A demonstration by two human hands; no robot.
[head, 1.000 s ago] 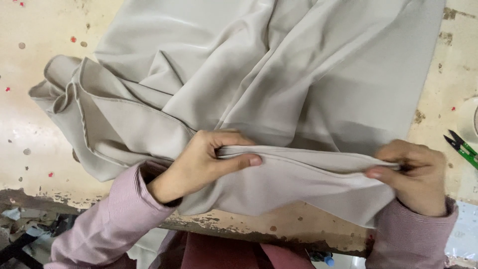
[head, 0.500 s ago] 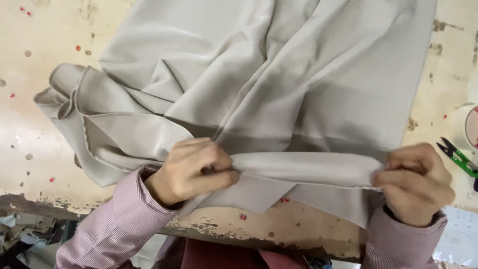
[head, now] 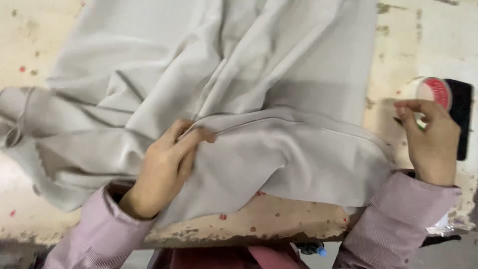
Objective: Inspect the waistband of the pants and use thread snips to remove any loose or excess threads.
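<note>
Left hand [head: 167,164] pinching grey cloth [head: 279,99]

Our worn worktable [head: 279,224]

We see cream paint, chipped and stained, red specks scattered, its near edge rough and dark.

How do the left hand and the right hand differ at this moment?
The left hand pinches a folded edge of the grey fabric; the right hand is off the fabric, fingers beside a roll of tape. The left hand lies over the fabric's middle, the right past its right edge. Both wear pink striped sleeves.
</note>
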